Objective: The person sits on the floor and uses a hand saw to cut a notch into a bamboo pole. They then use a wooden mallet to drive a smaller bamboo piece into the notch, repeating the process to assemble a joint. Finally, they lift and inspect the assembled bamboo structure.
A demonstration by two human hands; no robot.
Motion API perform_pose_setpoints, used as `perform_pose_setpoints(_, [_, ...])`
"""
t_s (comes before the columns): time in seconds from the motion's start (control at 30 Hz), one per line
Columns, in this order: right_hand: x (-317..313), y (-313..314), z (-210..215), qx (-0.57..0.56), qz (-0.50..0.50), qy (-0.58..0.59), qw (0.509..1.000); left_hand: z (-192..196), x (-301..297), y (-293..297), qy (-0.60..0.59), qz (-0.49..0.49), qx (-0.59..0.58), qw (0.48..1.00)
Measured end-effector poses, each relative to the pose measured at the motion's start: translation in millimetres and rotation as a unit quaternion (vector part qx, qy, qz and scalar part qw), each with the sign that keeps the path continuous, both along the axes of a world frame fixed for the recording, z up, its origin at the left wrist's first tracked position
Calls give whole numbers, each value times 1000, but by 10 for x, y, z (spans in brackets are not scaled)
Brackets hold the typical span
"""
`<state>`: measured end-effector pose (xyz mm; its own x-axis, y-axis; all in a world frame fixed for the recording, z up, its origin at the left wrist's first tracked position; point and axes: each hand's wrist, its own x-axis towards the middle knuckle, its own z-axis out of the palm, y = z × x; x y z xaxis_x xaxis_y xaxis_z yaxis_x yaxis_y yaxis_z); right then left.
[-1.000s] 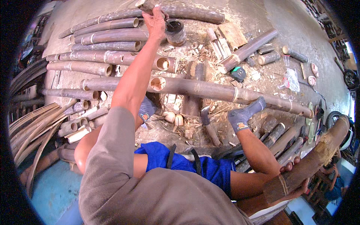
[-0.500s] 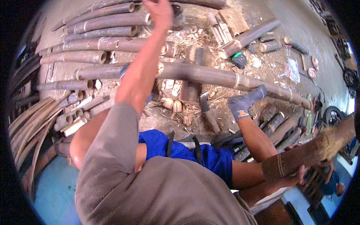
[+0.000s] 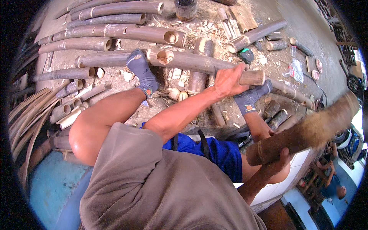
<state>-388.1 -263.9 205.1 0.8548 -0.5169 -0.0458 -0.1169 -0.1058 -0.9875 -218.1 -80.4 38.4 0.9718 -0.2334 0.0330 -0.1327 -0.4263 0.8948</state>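
My left hand [image 3: 229, 81] is closed round a thick wooden handle [image 3: 253, 78], whose blunt pale end sticks out to the right; what lies at its other end is mostly hidden by the hand. It is over a long bamboo pole [image 3: 195, 62] with an oval hole cut near its left part. At the right, my right hand [image 3: 283, 158] grips a stout dark bamboo tube [image 3: 283, 143] from below, tilted up to the right, its far end covered in brown fibre. My socked feet [image 3: 142, 69] rest by the long pole.
Several bamboo poles [image 3: 115, 32] lie side by side at the far left. Split strips [image 3: 32, 119] stand at the left edge. Beyond the pole are a tape measure [image 3: 245, 56], a dark pot [image 3: 186, 9] and wood chips. A wooden tool handle [image 3: 218, 115] lies below my left forearm. Another person [image 3: 331, 188] is at the lower right.
My left hand has come down from the far left to the middle right and now has the wooden handle in it. The bamboo tube in my right hand has shifted left and down.
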Motion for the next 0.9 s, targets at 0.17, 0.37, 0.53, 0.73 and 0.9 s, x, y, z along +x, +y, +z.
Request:
perform_pose_setpoints(0.17, [-28,97,-183,128,44,-6,991,-204,188,70,-67,29,-8,997])
perform_pose_setpoints(0.37, [59,404,-291,151,79,65,983,-341,246,55,-64,23,-24,997])
perform_pose_setpoints(0.53, [107,375,-294,67,104,118,985,-351,253,90,-58,24,-21,998])
perform_pose_setpoints(0.73, [133,331,-301,37,113,127,985,-415,271,86,-57,22,-13,998])
perform_pose_setpoints(0.9, [128,271,-325,22,132,131,982,-421,292,79,-46,18,-16,999])
